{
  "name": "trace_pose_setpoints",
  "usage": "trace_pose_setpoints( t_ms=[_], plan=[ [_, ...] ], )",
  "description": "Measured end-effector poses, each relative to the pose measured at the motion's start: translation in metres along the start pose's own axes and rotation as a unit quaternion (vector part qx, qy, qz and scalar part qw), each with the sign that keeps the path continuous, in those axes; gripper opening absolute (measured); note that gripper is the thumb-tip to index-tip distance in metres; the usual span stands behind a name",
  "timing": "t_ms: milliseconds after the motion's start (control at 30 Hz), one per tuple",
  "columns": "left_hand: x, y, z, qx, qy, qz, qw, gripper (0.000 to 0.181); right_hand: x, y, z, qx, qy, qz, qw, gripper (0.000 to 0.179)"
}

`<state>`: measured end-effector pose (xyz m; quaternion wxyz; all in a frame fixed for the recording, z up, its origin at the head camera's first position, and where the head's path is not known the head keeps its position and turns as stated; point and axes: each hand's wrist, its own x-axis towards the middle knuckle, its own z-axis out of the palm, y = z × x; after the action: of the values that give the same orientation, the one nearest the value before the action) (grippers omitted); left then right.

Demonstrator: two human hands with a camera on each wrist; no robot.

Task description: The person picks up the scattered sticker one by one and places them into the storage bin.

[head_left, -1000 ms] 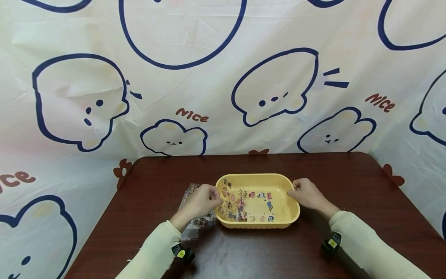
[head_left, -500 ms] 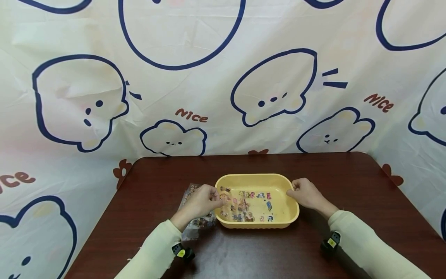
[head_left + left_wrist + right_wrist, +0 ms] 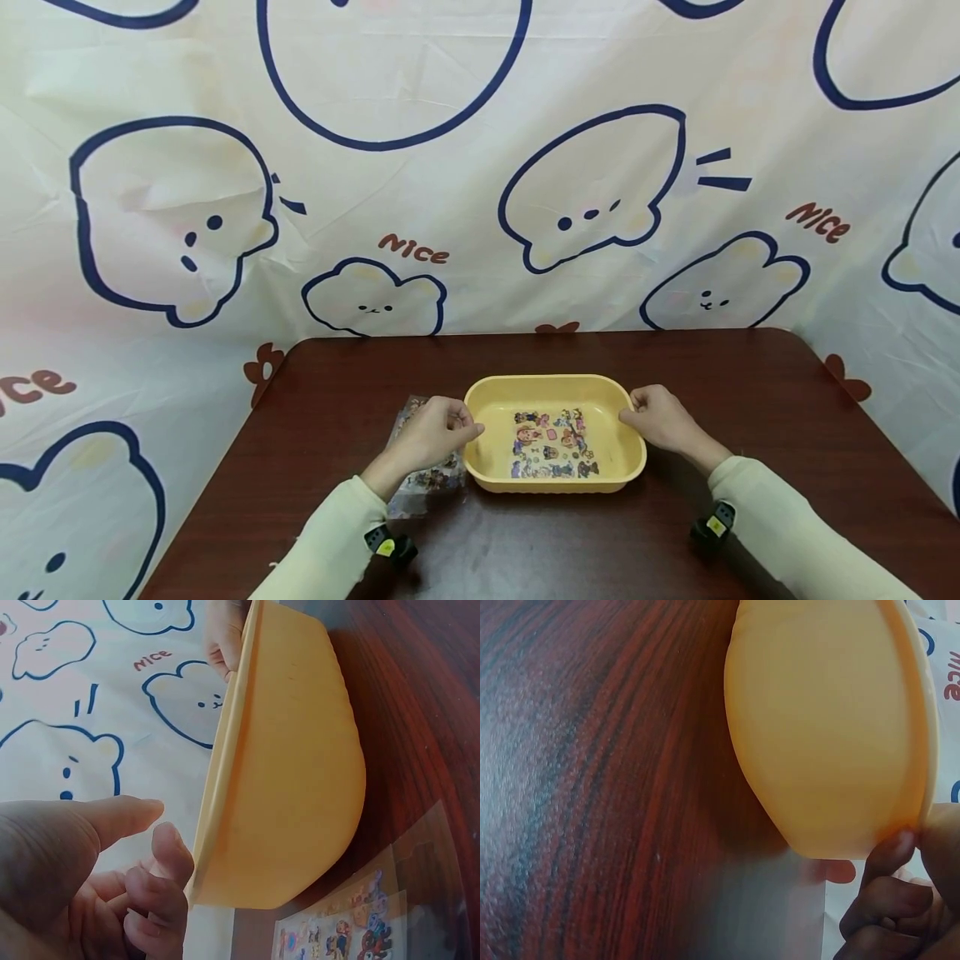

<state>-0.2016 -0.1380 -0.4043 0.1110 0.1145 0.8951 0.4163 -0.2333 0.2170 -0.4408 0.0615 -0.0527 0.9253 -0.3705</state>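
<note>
A shallow yellow plastic basin (image 3: 487, 479) stands on the table. A clear sticker sheet (image 3: 551, 446) with small cartoon figures lies in the middle of its floor. My left hand (image 3: 442, 433) is at the basin's left rim; the left wrist view shows its thumb and forefinger apart, with nothing between them. At the opposite end, my right hand (image 3: 662, 417) pinches the rim between thumb and forefinger. Beside the basin, partly under my left forearm and hand, is a clear bag (image 3: 408, 500) holding more sticker sheets (image 3: 352, 930).
The dark brown wooden table (image 3: 555, 550) extends around the basin on all sides. A cloth printed with cartoon bears (image 3: 375, 296) hangs behind and beside it. A black camera is strapped to each wrist.
A sticker sheet that was at my left fingertips has slid right, away from the hand, to the middle of the basin floor, over the figures there. My right hand keeps its place.
</note>
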Motion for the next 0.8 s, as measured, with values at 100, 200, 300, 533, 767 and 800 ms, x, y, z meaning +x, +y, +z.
trace_pose_setpoints(
  t_ms=[100, 200, 300, 533, 767, 800],
  plan=[
    [-0.001, 0.001, -0.004, -0.01, 0.001, 0.002, 1.0, 0.023, 0.0, 0.001, 0.0, 0.001, 0.002, -0.006, 1.0, 0.034],
    [-0.001, 0.002, -0.008, -0.009, 0.007, -0.005, 0.9999, 0.023, 0.0, 0.002, 0.001, 0.003, 0.004, -0.008, 1.0, 0.033],
    [-0.002, 0.001, -0.012, -0.009, 0.012, -0.013, 0.9998, 0.023, 0.0, 0.002, 0.001, 0.005, 0.003, -0.009, 0.9999, 0.033],
    [-0.003, -0.001, -0.018, -0.018, 0.018, -0.031, 0.9992, 0.023, -0.001, 0.003, 0.001, 0.014, 0.001, -0.009, 0.9999, 0.034],
    [-0.004, -0.003, -0.023, -0.019, 0.034, -0.042, 0.9984, 0.022, 0.0, 0.003, 0.001, 0.01, 0.004, -0.013, 0.9999, 0.034],
    [-0.004, -0.003, -0.024, -0.018, 0.036, -0.042, 0.9983, 0.022, 0.001, 0.003, 0.001, 0.009, 0.005, -0.013, 0.9999, 0.034]
  ],
)
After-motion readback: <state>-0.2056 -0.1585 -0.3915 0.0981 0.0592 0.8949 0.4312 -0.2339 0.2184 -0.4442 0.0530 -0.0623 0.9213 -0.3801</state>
